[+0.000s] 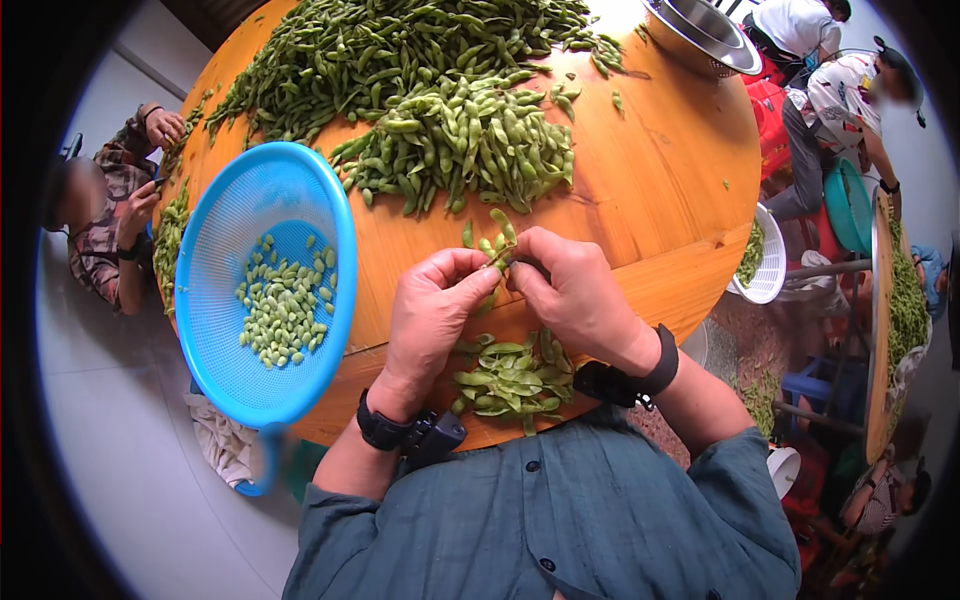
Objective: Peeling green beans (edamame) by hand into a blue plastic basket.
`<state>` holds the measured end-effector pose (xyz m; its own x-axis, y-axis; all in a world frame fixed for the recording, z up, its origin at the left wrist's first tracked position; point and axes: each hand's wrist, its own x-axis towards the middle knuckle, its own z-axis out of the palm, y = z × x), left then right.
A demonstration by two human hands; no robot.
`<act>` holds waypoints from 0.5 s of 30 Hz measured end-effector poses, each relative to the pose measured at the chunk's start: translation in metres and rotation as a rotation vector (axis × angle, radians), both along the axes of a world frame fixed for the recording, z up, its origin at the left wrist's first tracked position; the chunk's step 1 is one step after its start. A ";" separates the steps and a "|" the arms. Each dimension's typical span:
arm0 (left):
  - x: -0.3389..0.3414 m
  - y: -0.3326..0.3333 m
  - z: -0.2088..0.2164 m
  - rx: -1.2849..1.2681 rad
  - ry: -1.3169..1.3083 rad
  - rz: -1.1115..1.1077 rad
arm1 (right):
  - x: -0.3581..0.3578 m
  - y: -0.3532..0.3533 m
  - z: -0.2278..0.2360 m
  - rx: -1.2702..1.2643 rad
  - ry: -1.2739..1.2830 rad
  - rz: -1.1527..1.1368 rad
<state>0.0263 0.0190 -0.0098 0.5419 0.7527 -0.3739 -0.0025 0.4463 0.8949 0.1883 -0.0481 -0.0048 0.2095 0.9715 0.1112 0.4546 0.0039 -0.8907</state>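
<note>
A green edamame pod (497, 258) sits pinched between the two hands just above the near edge of the round wooden table (660, 200). The left hand (432, 312) grips it from the left with thumb and curled fingers, and the right hand (572, 288) grips it from the right, fingertips meeting over the pod so that only its far end shows clearly. Both wrists wear black bands with small black devices attached. Directly below the hands, at the table's near rim, lies a small heap of pods (512, 378). To the left, a blue plastic colander (262, 280) rests partly over the table's edge, holding a scatter of pale shelled beans (283, 300). Farther away, a large pile of unshelled pods (440, 90) spreads across the far half of the table. A metal bowl (705, 32) stands at the far right edge. At the left another person (115, 195) sits by the table, and more people sit at the far right near a white basket (768, 262).
</note>
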 end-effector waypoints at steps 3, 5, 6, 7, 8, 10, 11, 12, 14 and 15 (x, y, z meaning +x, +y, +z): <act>0.003 -0.009 -0.004 0.330 0.095 0.038 | -0.003 0.000 0.003 -0.009 -0.128 -0.010; 0.003 -0.012 -0.007 0.519 0.206 0.023 | -0.005 0.001 0.001 0.025 -0.126 -0.024; 0.003 -0.013 -0.007 0.614 0.262 0.016 | -0.006 0.001 0.000 0.042 -0.125 -0.031; 0.004 -0.013 -0.008 0.535 0.181 0.050 | -0.006 0.002 0.000 0.058 -0.075 -0.031; 0.006 -0.014 -0.008 0.456 0.101 0.084 | -0.006 0.003 -0.001 0.074 -0.026 -0.031; 0.004 -0.010 -0.007 0.235 -0.026 0.074 | -0.003 0.005 -0.002 0.050 0.074 0.004; -0.002 -0.002 -0.007 0.093 -0.072 0.030 | 0.002 0.004 -0.004 0.012 0.125 0.038; -0.006 0.004 -0.006 -0.049 -0.117 -0.015 | 0.006 0.004 -0.005 -0.026 0.176 0.073; -0.010 0.007 -0.011 -0.113 -0.176 -0.085 | 0.006 0.002 -0.005 -0.125 0.346 0.113; -0.012 0.011 -0.011 -0.167 -0.207 -0.123 | 0.007 0.002 -0.004 -0.174 0.430 0.133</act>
